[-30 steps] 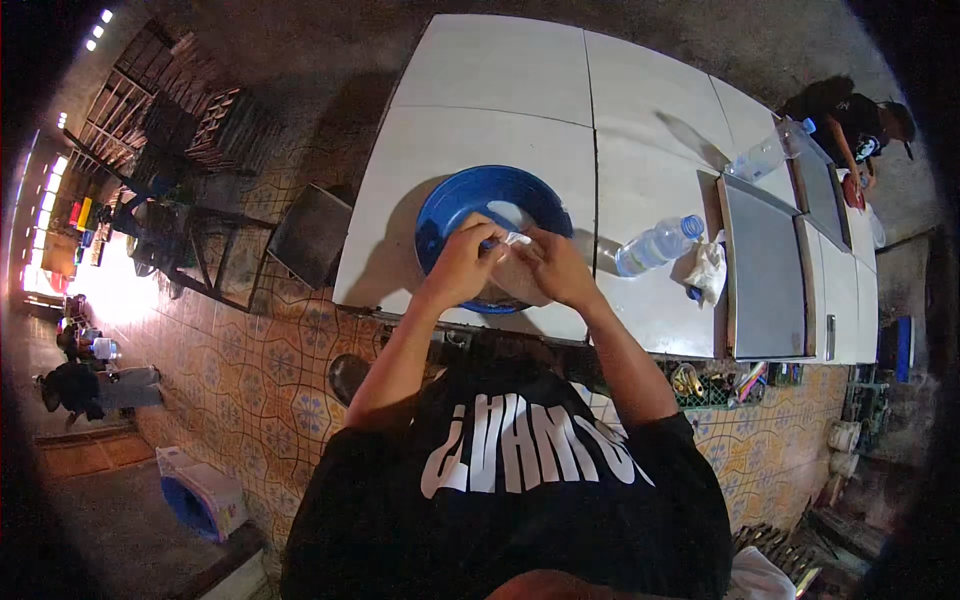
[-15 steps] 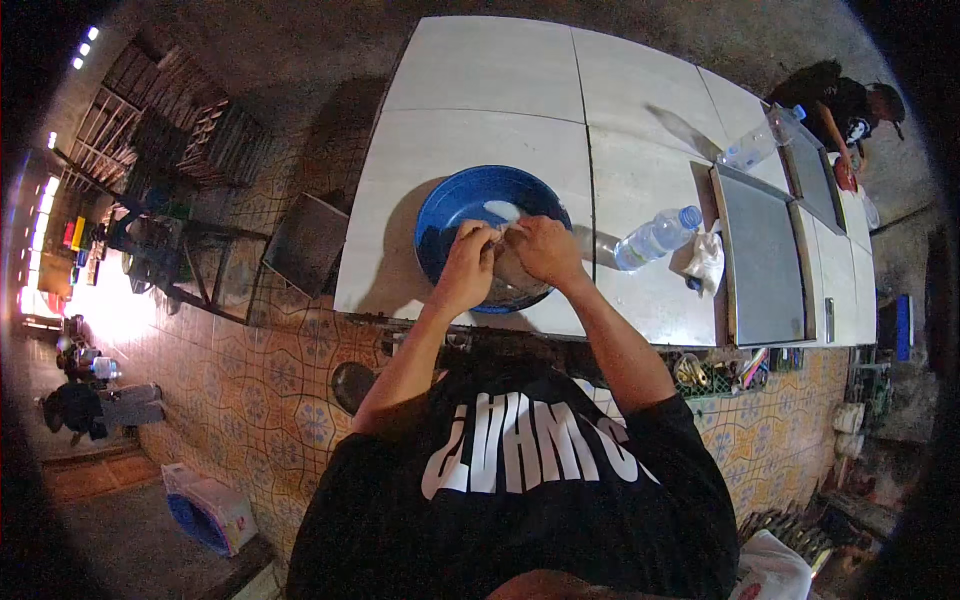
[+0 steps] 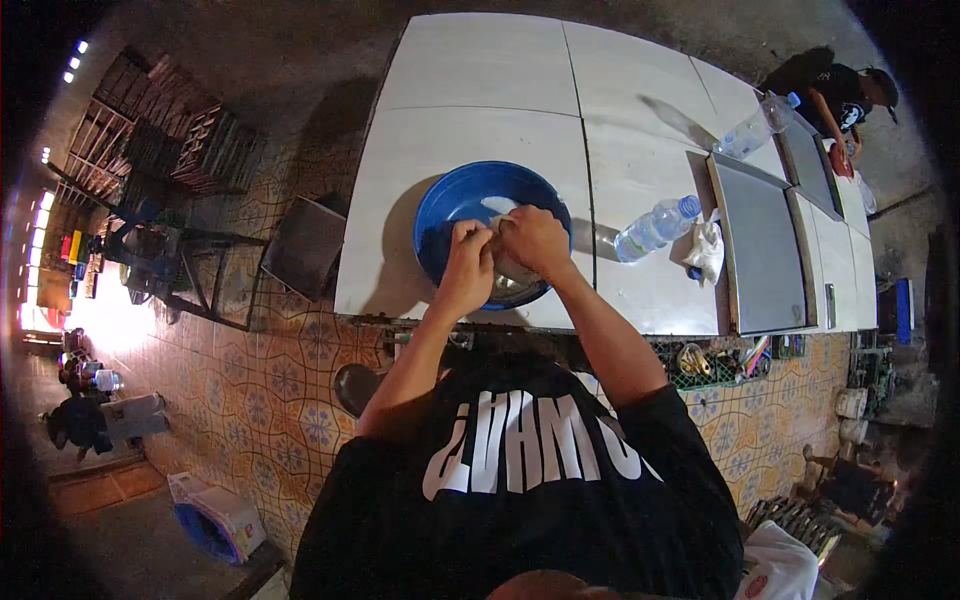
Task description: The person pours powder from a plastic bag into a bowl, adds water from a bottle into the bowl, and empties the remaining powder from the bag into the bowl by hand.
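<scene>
Blue, round plastic basin [image 3: 431,238] sits on the white-topped table [image 3: 480,135]; over it your left hand [image 3: 468,266] and right hand [image 3: 536,240] curl close, any pinch hidden. You seem mid-handling; next calls for steady fingers.

Glare is washing out the floor [image 3: 135,325] at left, and corners are sinking into black. Shadows are stretching leftward across the worktop [image 3: 480,65], whose edges are bowing.
</scene>
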`<state>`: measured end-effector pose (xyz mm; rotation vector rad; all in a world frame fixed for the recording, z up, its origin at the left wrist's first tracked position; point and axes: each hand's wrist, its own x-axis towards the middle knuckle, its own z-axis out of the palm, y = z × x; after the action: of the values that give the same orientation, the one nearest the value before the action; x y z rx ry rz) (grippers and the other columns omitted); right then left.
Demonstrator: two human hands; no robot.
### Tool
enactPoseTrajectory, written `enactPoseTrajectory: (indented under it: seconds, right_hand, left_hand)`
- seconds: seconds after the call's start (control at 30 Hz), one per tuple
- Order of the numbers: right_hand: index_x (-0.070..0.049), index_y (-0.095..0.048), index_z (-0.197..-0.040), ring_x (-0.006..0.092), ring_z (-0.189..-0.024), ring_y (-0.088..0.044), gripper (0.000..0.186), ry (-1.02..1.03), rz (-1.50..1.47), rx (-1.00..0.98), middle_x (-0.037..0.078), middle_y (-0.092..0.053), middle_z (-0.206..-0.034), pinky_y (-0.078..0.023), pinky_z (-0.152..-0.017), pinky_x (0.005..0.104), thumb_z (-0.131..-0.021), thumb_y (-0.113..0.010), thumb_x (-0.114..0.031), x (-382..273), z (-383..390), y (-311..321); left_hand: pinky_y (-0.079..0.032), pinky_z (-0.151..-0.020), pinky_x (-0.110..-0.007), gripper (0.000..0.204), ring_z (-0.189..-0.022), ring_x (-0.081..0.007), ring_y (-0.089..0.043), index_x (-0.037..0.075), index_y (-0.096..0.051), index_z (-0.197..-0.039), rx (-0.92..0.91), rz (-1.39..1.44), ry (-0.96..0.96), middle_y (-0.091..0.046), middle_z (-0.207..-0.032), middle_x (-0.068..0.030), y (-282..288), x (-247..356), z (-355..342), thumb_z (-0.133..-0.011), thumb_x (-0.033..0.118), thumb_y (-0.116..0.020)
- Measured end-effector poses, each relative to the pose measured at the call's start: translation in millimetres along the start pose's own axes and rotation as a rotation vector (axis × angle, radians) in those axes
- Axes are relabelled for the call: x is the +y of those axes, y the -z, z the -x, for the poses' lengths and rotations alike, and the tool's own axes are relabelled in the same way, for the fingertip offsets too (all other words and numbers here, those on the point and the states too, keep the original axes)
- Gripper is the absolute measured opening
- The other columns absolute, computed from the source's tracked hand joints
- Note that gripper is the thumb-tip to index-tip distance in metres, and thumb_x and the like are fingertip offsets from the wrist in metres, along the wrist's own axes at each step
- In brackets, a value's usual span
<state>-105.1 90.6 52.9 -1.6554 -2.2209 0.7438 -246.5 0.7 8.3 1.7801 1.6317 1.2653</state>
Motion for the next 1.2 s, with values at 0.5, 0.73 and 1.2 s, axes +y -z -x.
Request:
enactPoseTrajectory:
  seconds: [0.5, 0.73, 1.2]
  right_hand:
    - [-0.008, -0.079, -0.099, 0.0483, -0.092, -0.072, 0.028, 0.204, -0.069, 0.051, 0.027, -0.074, -0.092, -0.059, -0.083, 0.0554, -0.093, -0.065, -0.031, 31, -14, 26]
    - [-0.011, -0.077, -0.106, 0.0478, -0.090, -0.071, 0.022, 0.291, -0.017, -0.008, 0.025, -0.074, -0.093, -0.058, -0.079, 0.0550, -0.094, -0.068, -0.026, 17, -1, 38]
    - [-0.004, -0.070, -0.113, 0.0442, -0.088, -0.072, 0.021, 0.467, -0.287, -0.100, 0.021, -0.074, -0.096, -0.056, -0.074, 0.0473, -0.096, -0.074, -0.016, 31, 10, 47]
  left_hand:
    - [-0.050, -0.099, -0.044, 0.012, -0.117, -0.0348, -0.057, 0.000, -0.065, -0.106, -0.098, 0.095, 0.055, -0.048, -0.123, -0.0169, 9, 50, -1, -0.100, 0.009, -0.068]
    - [-0.053, -0.090, -0.041, 0.013, -0.100, -0.0327, -0.067, 0.000, -0.068, -0.104, 0.049, -0.015, 0.089, -0.065, -0.106, -0.0155, 28, 18, -17, -0.098, 0.011, -0.071]
    - [-0.059, -0.073, -0.033, 0.033, -0.086, -0.0209, -0.076, -0.001, -0.059, -0.133, -0.316, 0.474, 0.583, -0.072, -0.113, -0.0134, 32, -3, -22, -0.112, 0.024, -0.052]
